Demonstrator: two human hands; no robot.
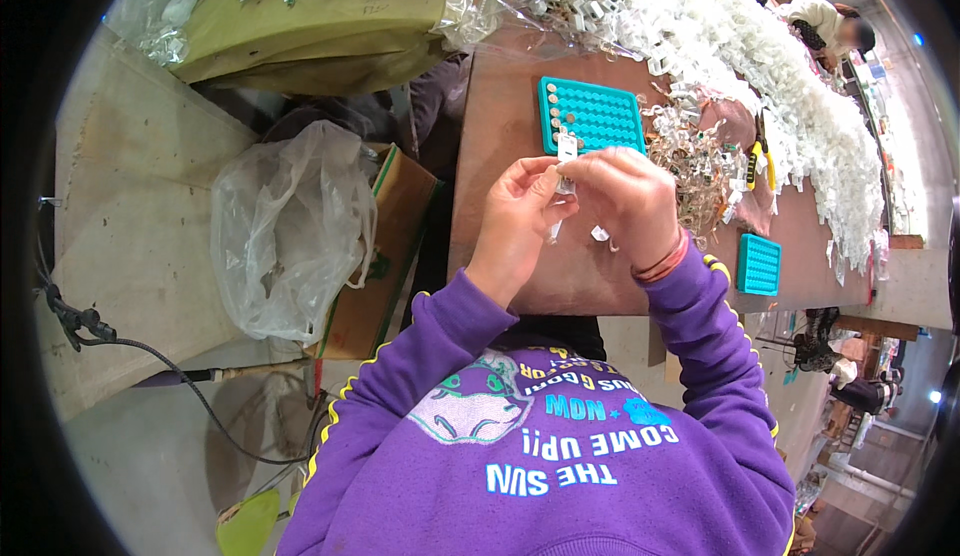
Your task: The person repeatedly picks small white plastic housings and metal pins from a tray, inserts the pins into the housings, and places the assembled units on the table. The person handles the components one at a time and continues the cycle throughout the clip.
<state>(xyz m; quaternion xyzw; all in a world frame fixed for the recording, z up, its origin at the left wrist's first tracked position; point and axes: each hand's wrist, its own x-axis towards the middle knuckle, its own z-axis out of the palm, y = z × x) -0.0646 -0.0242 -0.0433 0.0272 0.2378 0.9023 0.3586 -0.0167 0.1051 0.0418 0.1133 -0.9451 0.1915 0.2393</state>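
Both hands meet above the brown table, in front of a turquoise tray (600,91) with rows of round wells. Several small round pieces sit in its left and near wells. My left hand (513,218) pinches a small clear packet with a white tag (567,146), which sticks up between the fingertips. The fingers of my right hand (636,199) are closed on the same packet from the other side. What the packet holds is too small to make out. Below the hands, a small white scrap (599,234) lies on the table.
Right of the tray lies a tangled heap of small tagged pieces (690,161), with yellow-and-black pliers (756,164) beside it. A large white pile (760,66) spreads behind. A second turquoise tray (759,264) lies at right. A clear plastic bag (285,226) hangs by a cardboard box (385,246) at left.
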